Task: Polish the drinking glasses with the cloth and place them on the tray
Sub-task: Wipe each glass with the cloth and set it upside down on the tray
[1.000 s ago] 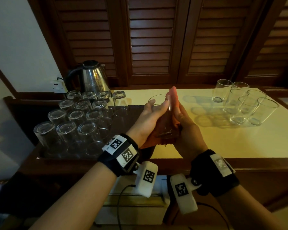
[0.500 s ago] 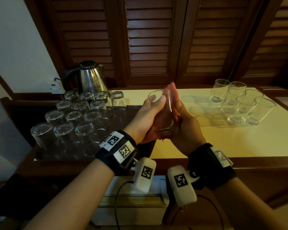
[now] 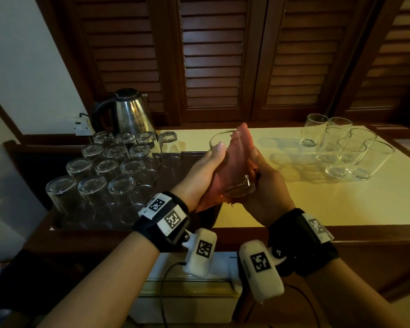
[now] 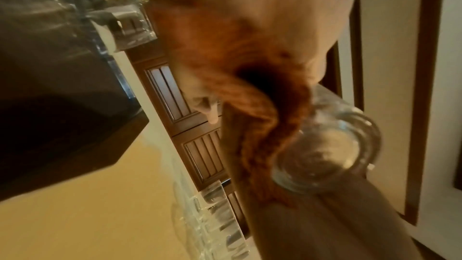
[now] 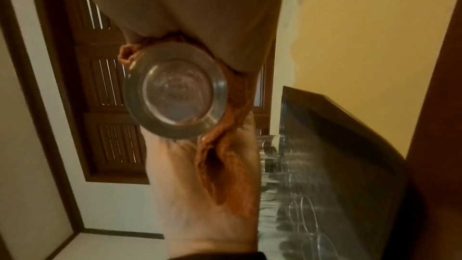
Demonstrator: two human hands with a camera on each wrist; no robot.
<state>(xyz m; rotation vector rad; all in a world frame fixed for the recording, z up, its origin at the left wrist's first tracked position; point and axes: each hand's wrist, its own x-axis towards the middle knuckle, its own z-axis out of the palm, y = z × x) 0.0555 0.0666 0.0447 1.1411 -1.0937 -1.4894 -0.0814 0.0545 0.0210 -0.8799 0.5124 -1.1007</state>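
Note:
A clear drinking glass (image 3: pixel 239 185) is held tilted above the counter's front edge, its rim pointing away from me. An orange cloth (image 3: pixel 237 157) is wrapped round its side. My left hand (image 3: pixel 206 166) grips the glass from the left, thumb up by the rim. My right hand (image 3: pixel 265 183) curls round the cloth and the glass's lower part from the right. The right wrist view shows the thick glass base (image 5: pixel 175 90) bare, with the cloth (image 5: pixel 225 161) bunched beside it. A dark tray (image 3: pixel 92 229) at the left carries several upside-down glasses (image 3: pixel 118 166).
Several upright glasses (image 3: pixel 341 147) stand clustered at the counter's back right. A steel kettle (image 3: pixel 128 112) stands behind the tray, by a wall socket. The pale counter top (image 3: pixel 294 204) has a raised wooden front edge. Louvred wooden doors close off the back.
Both hands stay on the glass and cloth at about the same spot. The glass has turned slightly between the palms.

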